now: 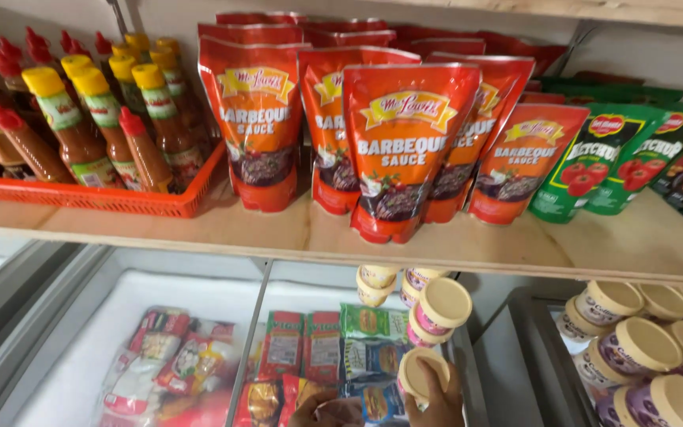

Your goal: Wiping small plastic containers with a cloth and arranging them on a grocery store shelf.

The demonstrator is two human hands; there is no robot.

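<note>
The tub [422,373] with the cream lid sits at the bottom of our view, on top of the chest freezer [81,316], at the near end of a loose row of similar tubs [436,308] lying on their sides. Our right hand [436,399] grips it from below, fingers curled up around its lid and side. Our left hand [327,411] lies just beside it to the left, low at the frame edge; only part of it shows, so we cannot tell whether it is spread or closed, though it seems to rest on the freezer's glass lid.

Under that glass we see flat packets [322,344] in red and green, and bags of frozen food [164,364] farther left. To the right, a second crowd of cream-lidded tubs [642,344] fills another bin, well apart from our hands.

Above runs a wooden shelf [278,233]. On it stand orange sauce pouches [399,146] in several rows, the nearest one directly above the tubs. To their right stand green pouches [594,162] with tomatoes on them. At the left, an orange basket [96,198] holds brown sauce bottles [81,126] with yellow and red caps, leaning together.
</note>
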